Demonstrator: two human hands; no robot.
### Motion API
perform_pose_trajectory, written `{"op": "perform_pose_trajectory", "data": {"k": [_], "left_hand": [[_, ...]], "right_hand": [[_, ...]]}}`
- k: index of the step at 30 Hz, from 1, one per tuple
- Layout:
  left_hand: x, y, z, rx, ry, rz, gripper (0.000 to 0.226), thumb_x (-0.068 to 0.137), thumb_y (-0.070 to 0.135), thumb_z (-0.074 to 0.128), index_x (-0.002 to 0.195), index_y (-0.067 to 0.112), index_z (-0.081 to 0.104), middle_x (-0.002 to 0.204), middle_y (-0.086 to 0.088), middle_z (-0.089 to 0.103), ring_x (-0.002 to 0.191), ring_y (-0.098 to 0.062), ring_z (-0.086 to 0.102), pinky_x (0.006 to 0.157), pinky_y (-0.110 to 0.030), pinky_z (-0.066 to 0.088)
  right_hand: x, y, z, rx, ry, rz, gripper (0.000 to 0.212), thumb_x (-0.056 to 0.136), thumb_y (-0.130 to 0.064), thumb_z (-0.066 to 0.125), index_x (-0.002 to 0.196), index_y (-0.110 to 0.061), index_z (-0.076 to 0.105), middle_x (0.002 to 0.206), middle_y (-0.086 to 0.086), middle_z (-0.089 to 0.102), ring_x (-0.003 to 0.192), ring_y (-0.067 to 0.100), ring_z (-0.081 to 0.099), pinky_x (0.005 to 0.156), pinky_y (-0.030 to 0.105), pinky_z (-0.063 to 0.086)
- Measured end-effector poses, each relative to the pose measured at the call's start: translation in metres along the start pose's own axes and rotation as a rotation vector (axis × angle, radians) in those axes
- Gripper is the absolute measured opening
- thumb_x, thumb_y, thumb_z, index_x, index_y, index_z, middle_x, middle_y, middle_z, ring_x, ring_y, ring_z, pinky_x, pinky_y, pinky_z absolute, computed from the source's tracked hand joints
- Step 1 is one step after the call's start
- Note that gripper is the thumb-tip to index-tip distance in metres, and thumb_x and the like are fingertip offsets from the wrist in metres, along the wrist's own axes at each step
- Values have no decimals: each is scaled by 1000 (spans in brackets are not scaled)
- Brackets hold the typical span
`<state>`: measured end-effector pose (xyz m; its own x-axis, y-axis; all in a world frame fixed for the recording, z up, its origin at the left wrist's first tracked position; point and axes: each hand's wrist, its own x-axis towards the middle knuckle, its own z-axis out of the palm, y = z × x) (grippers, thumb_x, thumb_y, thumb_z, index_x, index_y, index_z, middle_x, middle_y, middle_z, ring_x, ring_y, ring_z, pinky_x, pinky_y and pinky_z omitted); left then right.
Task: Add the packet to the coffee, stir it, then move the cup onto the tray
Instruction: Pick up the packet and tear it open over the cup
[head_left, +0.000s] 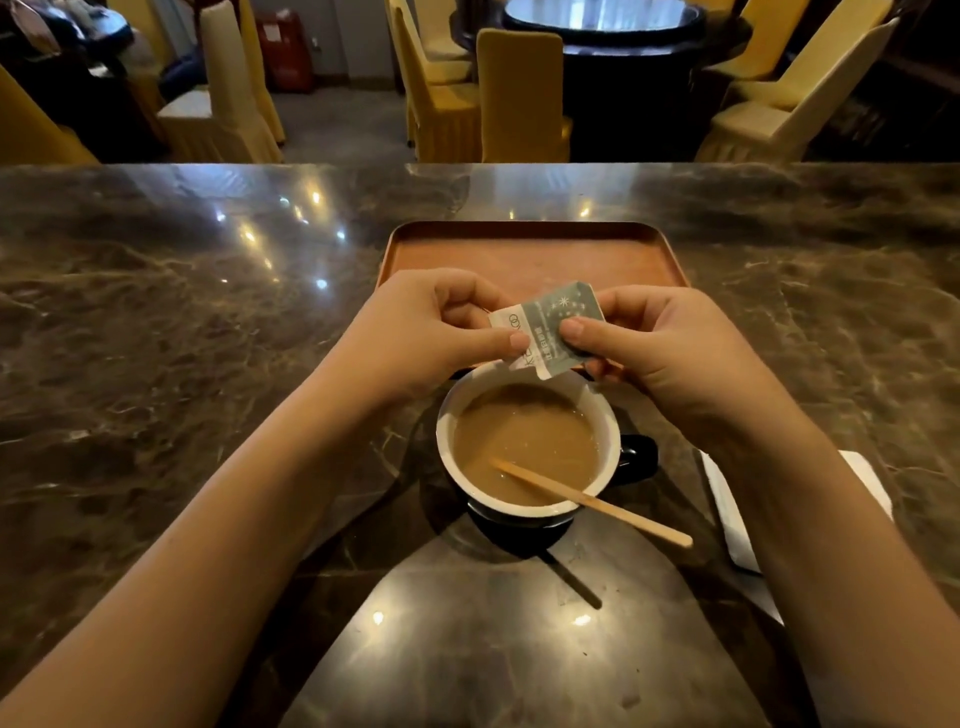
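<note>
A small grey and white packet is held just above the far rim of the cup, pinched from both sides. My left hand grips its left end and my right hand grips its right end. Below them a dark cup with a white inside stands on the marble counter, full of light brown coffee. A wooden stir stick leans in the coffee and juts out over the rim to the right. Beyond the hands lies a brown tray with nothing on its visible part.
The marble counter stretches wide to both sides. A white napkin lies right of the cup, partly under my right forearm. Yellow-covered chairs and a dark round table stand beyond the counter's far edge.
</note>
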<state>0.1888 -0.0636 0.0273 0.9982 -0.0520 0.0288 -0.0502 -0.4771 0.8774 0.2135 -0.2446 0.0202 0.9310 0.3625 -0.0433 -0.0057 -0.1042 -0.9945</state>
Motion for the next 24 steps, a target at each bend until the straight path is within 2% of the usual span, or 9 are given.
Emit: {"op": "perform_pose_trajectory", "data": {"k": [4,6,15,24], "left_hand": [[1,-2,5,6,20,3,17,70,24,74,85,17,67,65,0,69,58,-6,63,57,-14,52],[1,-3,6,-3,23,-1,17,71,23,73,85,15,67,62,4,67,55,-2,61,55,-10,49],[0,-8,6,-24,31,-6,15,71,23,74,83,17,68,61,5,67,60,-9,64,61,-17,53],[0,-7,6,-4,36,3,15,72,22,73,84,18,67,67,2,69,66,-14,66,66,-21,54]], "right_hand": [[1,2,-3,-36,-1,-44,7,78,-11,64,84,-11,69,62,-1,71,50,2,59,48,11,50],[2,3,-3,-72,0,-70,7,77,-12,65,84,-12,68,61,-5,72,52,1,61,48,11,49],[4,9,0,-150,35,-118,6,77,-15,68,83,-16,69,65,-1,72,55,3,62,49,12,49],[3,9,0,-160,40,-142,8,77,-15,67,85,-16,68,60,-6,70,53,1,61,48,11,47]]}}
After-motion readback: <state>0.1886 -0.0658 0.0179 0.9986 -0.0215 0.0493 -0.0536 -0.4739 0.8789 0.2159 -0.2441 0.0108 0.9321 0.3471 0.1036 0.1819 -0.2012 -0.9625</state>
